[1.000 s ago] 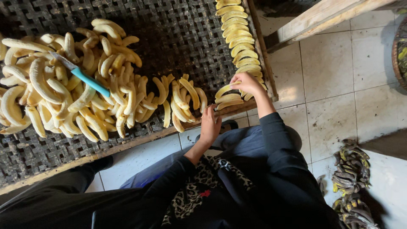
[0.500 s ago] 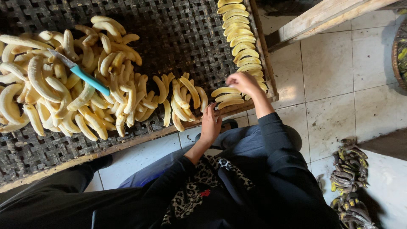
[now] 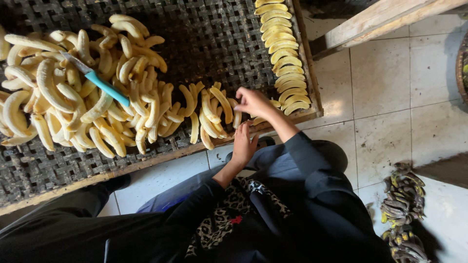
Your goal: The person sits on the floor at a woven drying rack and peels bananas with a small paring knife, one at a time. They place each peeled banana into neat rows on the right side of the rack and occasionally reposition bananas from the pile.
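Observation:
My right hand (image 3: 252,102) hovers over the near edge of a dark woven tray (image 3: 214,44), fingers curled by a small cluster of peeled bananas (image 3: 212,109). Whether it grips one is unclear. My left hand (image 3: 243,144) lies flat on the tray's wooden rim, holding nothing. A neat row of peeled bananas (image 3: 282,53) runs along the tray's right side, ending just right of my right hand. A big heap of peeled bananas (image 3: 53,104) fills the left of the tray, with a teal-handled knife (image 3: 103,86) lying on top.
Dark banana peels (image 3: 402,204) lie heaped on the white tiled floor (image 3: 390,97) at the lower right. A wooden beam (image 3: 385,19) crosses the upper right. The rim of a basket (image 3: 462,63) shows at the right edge. My dark-clothed legs fill the bottom.
My right hand has left the near end of the banana row and moved left to the small cluster. My left hand has stayed on the rim.

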Motion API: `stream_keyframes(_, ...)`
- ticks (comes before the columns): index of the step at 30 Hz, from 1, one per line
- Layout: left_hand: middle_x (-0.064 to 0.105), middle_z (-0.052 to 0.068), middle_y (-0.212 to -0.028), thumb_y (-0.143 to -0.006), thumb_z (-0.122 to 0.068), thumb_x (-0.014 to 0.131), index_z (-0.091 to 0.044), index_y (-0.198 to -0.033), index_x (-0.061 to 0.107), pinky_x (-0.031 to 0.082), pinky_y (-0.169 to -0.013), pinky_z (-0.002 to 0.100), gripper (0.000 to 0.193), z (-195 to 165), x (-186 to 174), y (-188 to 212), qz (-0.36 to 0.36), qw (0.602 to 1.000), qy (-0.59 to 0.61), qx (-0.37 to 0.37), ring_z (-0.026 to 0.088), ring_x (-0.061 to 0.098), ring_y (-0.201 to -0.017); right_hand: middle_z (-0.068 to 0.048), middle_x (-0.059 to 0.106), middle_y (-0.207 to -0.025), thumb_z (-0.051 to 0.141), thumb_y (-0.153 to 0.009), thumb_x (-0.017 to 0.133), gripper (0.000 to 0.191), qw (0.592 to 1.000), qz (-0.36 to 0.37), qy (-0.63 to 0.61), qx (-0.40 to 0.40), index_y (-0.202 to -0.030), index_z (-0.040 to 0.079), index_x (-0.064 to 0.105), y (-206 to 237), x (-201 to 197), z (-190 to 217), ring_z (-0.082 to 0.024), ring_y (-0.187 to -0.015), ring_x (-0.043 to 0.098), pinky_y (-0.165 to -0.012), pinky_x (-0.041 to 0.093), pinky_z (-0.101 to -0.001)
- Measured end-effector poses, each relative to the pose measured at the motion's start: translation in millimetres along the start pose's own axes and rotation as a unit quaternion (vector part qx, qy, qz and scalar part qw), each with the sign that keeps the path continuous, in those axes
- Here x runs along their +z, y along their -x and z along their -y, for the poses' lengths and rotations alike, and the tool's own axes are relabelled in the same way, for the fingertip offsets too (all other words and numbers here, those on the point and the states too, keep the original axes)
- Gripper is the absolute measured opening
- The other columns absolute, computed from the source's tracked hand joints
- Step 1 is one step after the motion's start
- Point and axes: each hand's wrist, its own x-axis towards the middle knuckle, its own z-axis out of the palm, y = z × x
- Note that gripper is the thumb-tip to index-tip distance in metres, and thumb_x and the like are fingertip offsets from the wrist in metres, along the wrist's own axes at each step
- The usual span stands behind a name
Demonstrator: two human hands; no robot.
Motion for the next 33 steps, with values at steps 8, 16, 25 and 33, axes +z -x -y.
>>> stream_keyframes(8,0.057,0.02,-0.133,-0.083,-0.009,0.075,-0.004,-0.122,0.059,0.043,-0.104,0.05,0.043,0.8,-6.1,1.7,0.0,1.0,-0.009,0.015,0.041,0.052,-0.124,-0.026,0.065,-0.122,0.028,-0.055,0.101,0.093,0.99,-0.07,0.047,-0.112,-0.124,0.002,0.044,-15.2,24.2,10.2,-0.04,-0.105,0.067,-0.084,0.053,-0.0458)
stream_keyframes(16,0.059,0.017,-0.128,-0.083,-0.008,0.074,-0.006,-0.12,0.061,0.045,-0.101,0.048,0.039,2.4,-5.8,3.6,0.009,1.0,-0.002,-0.01,0.039,0.056,-0.115,-0.008,0.072,-0.097,0.015,-0.073,0.087,0.042,0.996,-0.079,-0.025,0.027,-0.108,0.008,0.064,-12.4,5.1,12.2,-0.023,-0.086,0.07,-0.078,0.056,-0.0389)
stream_keyframes(25,0.062,0.017,-0.121,-0.087,-0.005,0.073,-0.005,-0.118,0.062,0.047,-0.1,0.047,0.032,-2.9,-11.9,-11.7,-0.025,0.999,0.031,-0.009,0.039,0.058,-0.115,-0.005,0.073,-0.094,0.004,-0.086,0.079,0.011,0.993,-0.049,0.004,-0.104,-0.091,0.007,0.07,3.8,-68.3,-47.4,-0.015,-0.089,0.069,-0.084,0.056,-0.0321)
stream_keyframes(33,0.061,0.02,-0.119,-0.084,0.001,0.071,-0.002,-0.119,0.059,0.051,-0.093,0.048,0.037,-14.0,-19.6,-33.5,-0.055,0.997,0.057,-0.002,0.043,0.061,-0.111,-0.007,0.073,-0.094,-0.004,-0.083,0.077,0.02,0.993,-0.043,-0.075,-0.082,-0.099,0.001,0.065,12.0,-64.5,-83.9,-0.017,-0.091,0.07,-0.081,0.057,-0.0333)
